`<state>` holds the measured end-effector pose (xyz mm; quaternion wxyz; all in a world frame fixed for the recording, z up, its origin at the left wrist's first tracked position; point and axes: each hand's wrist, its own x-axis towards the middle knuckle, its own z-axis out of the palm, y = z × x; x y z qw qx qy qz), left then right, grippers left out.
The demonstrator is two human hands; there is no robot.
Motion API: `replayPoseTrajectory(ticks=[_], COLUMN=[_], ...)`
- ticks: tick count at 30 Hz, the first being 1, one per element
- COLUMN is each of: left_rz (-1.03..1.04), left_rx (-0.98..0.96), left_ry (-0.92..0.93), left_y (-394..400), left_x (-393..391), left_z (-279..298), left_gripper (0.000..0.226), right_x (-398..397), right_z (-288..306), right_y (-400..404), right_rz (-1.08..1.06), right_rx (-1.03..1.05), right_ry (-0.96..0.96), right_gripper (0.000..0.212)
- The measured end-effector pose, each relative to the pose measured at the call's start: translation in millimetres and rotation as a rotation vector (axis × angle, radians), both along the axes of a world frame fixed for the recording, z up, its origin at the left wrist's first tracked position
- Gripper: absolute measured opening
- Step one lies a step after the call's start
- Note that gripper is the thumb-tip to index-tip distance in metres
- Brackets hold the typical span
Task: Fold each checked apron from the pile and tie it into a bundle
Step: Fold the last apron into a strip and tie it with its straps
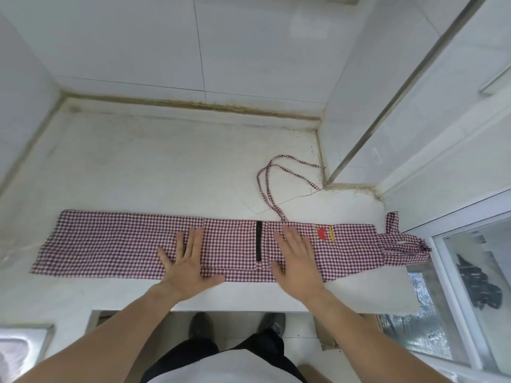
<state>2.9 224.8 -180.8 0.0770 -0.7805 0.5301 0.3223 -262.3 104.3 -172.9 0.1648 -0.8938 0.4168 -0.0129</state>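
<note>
Your left hand point(185, 268) and right hand point(297, 261) press flat, fingers straight, on the checked apron point(116, 241) folded into a long strip across the counter point(138, 161), likely smoothing creases before tying with its strings point(269, 183).

Red and yellow embroidery point(324, 234) on the apron point(116, 244) too small to read (hands cover cloth).
</note>
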Motion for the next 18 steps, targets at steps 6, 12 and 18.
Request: replayPoseTrajectory(ticks=[6, 12, 18], left_rz=[-0.134, -0.262, -0.417], left_rx=[0.019, -0.011, -0.042], left_ry=[-0.026, 0.012, -0.079], left_y=[19, 34, 54], left_x=[13, 26, 31], left_z=[-7, -12, -9], left_gripper=[0.135, 0.130, 0.135], right_x=[47, 38, 24], right_z=[-15, -11, -15], right_y=[45, 49, 61], right_rz=[0.095, 0.126, 0.156], right_rx=[0.181, 0.198, 0.181], right_ry=[0.313, 0.362, 0.382], right_gripper=[0.093, 0.104, 0.126])
